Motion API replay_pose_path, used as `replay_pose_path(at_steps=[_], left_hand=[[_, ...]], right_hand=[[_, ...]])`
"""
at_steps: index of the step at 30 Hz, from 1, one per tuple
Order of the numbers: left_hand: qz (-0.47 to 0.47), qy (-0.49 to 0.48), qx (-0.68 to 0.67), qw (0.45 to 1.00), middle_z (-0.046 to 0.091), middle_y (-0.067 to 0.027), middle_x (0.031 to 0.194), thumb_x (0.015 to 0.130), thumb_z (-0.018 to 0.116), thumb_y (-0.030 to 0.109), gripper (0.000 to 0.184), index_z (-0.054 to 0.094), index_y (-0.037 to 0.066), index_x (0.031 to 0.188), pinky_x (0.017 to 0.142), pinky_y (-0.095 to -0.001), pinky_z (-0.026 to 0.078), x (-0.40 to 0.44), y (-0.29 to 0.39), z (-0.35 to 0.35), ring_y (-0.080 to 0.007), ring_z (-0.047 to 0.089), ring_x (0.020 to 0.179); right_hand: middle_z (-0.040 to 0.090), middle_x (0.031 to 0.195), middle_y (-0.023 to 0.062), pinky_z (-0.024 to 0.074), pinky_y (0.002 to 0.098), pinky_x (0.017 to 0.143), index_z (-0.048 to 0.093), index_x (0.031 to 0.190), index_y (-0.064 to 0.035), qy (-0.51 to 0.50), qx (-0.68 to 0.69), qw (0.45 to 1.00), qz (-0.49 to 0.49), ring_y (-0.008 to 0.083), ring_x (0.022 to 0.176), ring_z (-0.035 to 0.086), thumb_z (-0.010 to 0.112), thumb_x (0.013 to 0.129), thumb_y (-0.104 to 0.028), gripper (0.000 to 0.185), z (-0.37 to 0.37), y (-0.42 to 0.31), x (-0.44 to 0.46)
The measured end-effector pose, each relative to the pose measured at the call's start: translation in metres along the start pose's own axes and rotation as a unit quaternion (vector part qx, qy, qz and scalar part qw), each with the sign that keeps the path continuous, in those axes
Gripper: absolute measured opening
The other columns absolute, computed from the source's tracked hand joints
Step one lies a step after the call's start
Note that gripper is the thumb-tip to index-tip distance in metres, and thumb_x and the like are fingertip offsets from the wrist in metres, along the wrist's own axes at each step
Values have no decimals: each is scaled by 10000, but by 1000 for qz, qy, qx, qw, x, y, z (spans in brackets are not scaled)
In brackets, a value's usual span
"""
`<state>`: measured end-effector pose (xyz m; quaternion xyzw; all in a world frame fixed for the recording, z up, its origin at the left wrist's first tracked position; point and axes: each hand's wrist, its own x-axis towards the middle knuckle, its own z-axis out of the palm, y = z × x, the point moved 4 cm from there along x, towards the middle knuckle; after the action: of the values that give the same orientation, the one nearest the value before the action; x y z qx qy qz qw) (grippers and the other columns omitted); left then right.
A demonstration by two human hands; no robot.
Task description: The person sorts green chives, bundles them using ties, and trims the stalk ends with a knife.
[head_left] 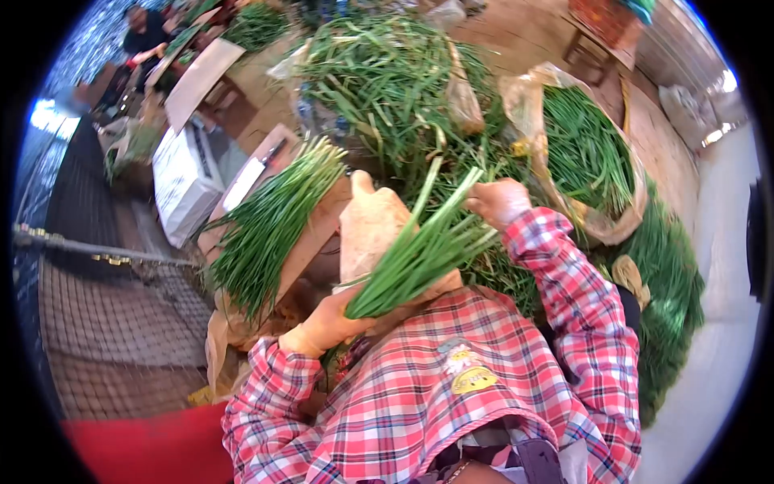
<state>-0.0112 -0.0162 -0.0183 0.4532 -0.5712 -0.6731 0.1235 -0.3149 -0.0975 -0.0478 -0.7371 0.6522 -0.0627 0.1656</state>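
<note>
Held bunch of chives (411, 262) — one, above the lap, pale stem ends fanned toward the right hand. Left hand (329, 324): grip closed around its leafy end. Right hand (498, 202): grip nearly closed, fingertips at the stems; whether it pinches any, cannot tell. Larger chive bundle (278, 230) — on a board, left; knife (275, 152) beyond. Open sack (631, 216) of chives, right; loose leafy heap (379, 77), ahead.
</note>
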Motion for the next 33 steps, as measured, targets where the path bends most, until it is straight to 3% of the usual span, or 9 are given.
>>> replay_pose_path(at_steps=[5, 8, 11, 14, 16, 22, 26, 30, 33], left_hand=[[-27, -17, -51, 998, 584, -23, 775, 739, 659, 31, 646, 379, 26, 1321, 423, -187, 354, -10, 1, -13, -59, 456, 467], [-55, 29, -67, 996, 587, -24, 778, 720, 676, 78, 613, 425, 21, 1277, 427, -189, 365, -32, 4, -40, -65, 471, 463], [42, 168, -101, 980, 598, -32, 723, 694, 679, 24, 636, 422, 31, 1276, 395, -176, 345, -44, 8, -77, -65, 470, 457], [89, 272, -54, 957, 616, -51, 732, 694, 659, -17, 437, 533, 29, 1110, 390, -193, 362, -69, 34, -123, -78, 474, 444], [114, 339, -41, 933, 617, -71, 707, 708, 651, -15, 392, 534, 13, 1081, 367, -204, 365, -81, 29, -151, -100, 476, 408], [185, 372, -109, 903, 615, -95, 677, 732, 652, 6, 365, 522, -9, 1073, 333, -201, 371, -108, 15, -190, -124, 476, 386], [177, 386, -125, 897, 622, -97, 704, 723, 638, -22, 426, 499, -12, 1125, 334, -204, 384, -107, 1, -197, -117, 497, 398], [111, 374, -136, 911, 622, -107, 708, 694, 596, -69, 447, 487, -20, 1124, 346, -202, 393, -108, -5, -189, -119, 510, 411], [101, 369, -137, 914, 620, -108, 696, 700, 597, -31, 360, 510, -28, 1049, 348, -207, 391, -103, -10, -194, -116, 503, 401]], right_hand=[[618, 853, 107, 474, 396, 750, 597, 984, -97, 77, -18, 990, 114, 265, 817, 595, 511, 879, -301, 246, -18, 50, -3], [614, 1090, 137, 431, 373, 895, 583, 1160, -119, -205, -92, 895, 386, 263, 1002, 580, 480, 887, -328, 359, -16, 147, -9], [628, 1069, 131, 436, 324, 888, 558, 1208, -118, -181, 65, 905, 379, 244, 983, 593, 567, 841, -182, 372, -21, 148, -21], [660, 924, 90, 479, 278, 727, 605, 1129, -64, 8, 179, 980, 81, 177, 800, 615, 618, 823, -198, 334, -11, 124, 27], [634, 803, 61, 458, 275, 619, 663, 997, -65, -32, 326, 928, 179, 134, 665, 567, 636, 818, -317, 310, -19, 67, 62], [608, 684, -1, 416, 217, 513, 649, 1002, -45, -126, 367, 920, 55, 80, 562, 533, 621, 829, -353, 354, -9, -105, 158], [643, 717, 81, 471, 313, 652, 679, 983, -120, -177, 136, 975, -2, 163, 680, 615, 575, 783, -549, 485, 26, -174, 214], [652, 775, 124, 466, 372, 738, 674, 945, -100, -161, -28, 986, -37, 244, 768, 628, 593, 789, -418, 363, 65, -184, 227], [645, 706, 104, 471, 353, 706, 657, 918, -81, -164, 35, 986, -11, 233, 699, 621, 587, 797, -327, 284, 63, -179, 229]])
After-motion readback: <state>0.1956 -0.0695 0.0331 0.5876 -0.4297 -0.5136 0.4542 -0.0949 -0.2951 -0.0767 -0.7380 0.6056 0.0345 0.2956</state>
